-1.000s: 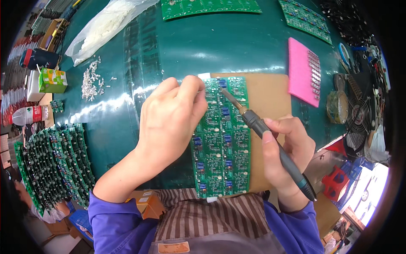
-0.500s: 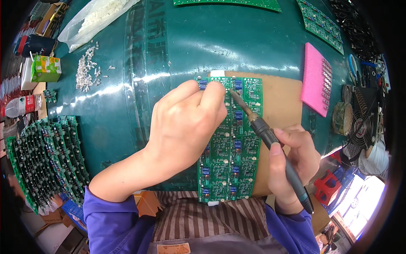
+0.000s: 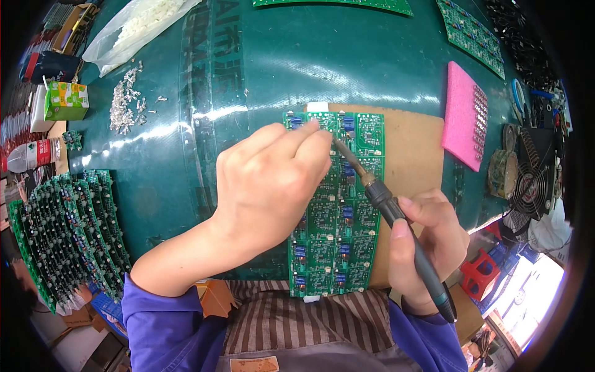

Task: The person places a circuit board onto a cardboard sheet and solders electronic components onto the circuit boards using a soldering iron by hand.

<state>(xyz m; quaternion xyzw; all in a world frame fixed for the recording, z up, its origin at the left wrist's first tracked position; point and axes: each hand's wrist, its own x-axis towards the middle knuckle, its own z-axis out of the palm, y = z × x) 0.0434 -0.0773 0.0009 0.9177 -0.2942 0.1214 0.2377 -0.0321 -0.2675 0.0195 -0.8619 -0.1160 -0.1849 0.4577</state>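
Note:
A green circuit board panel (image 3: 361,211) with blue parts in rows lies lengthwise in front of me on a brown board (image 3: 412,149). My right hand (image 3: 431,245) is closed around the dark handle of a soldering iron (image 3: 396,214). The iron's tip points up and left, at the upper part of the panel close to my left fingertips. My left hand (image 3: 273,177) rests closed over the panel's upper left, fingers curled down in a pinch. Whatever those fingers hold, if anything, is hidden behind the hand.
Stacked circuit boards (image 3: 68,235) stand at the left. Farther back lie small clear parts (image 3: 127,102) in a pile and a plastic bag (image 3: 139,31) of white pieces. A pink foam block (image 3: 460,118) with round parts sits at the right, beside a tape roll (image 3: 501,170). More boards (image 3: 474,37) lie behind.
The soldering iron's tip has shifted slightly down along the panel, and its handle end has dropped a little. My left hand has moved slightly, still closed over the panel.

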